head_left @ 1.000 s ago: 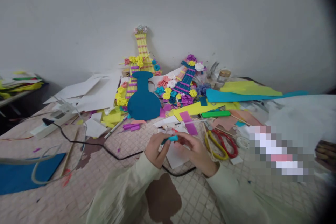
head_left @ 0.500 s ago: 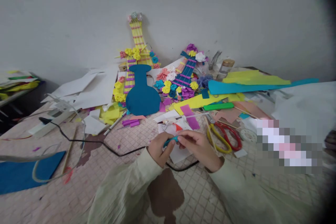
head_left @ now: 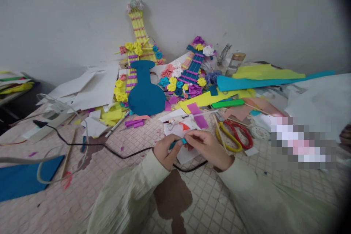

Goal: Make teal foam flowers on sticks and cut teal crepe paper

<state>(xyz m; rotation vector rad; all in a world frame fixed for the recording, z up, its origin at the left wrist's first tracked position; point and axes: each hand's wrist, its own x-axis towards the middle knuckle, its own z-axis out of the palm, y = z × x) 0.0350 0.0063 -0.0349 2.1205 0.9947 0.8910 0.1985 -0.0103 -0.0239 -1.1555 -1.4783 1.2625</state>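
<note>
A small strip of teal paper (head_left: 183, 141) is pinched between my two hands, above the middle of the table. My left hand (head_left: 168, 150) wraps round its left part, with thumb and forefinger together. From the right, my right hand (head_left: 210, 149) grips the other end with its fingertips. Beneath the hands lie white paper pieces with an orange-red scrap (head_left: 185, 127). Behind them stands a blue guitar-shaped cutout (head_left: 147, 97), beside decorated guitar shapes (head_left: 194, 66) covered with paper flowers.
Yellow-handled scissors (head_left: 229, 139) and red-handled scissors (head_left: 242, 134) lie right of my hands. A black cable (head_left: 123, 156) crosses the table under them. A white power strip (head_left: 49, 127) and blue sheet (head_left: 30, 178) lie left; a jar (head_left: 236, 64) stands at the back.
The camera view has shifted slightly, so the background sits a little higher. Both hands keep hold of the teal strip, and my right fingers have moved a little on it.
</note>
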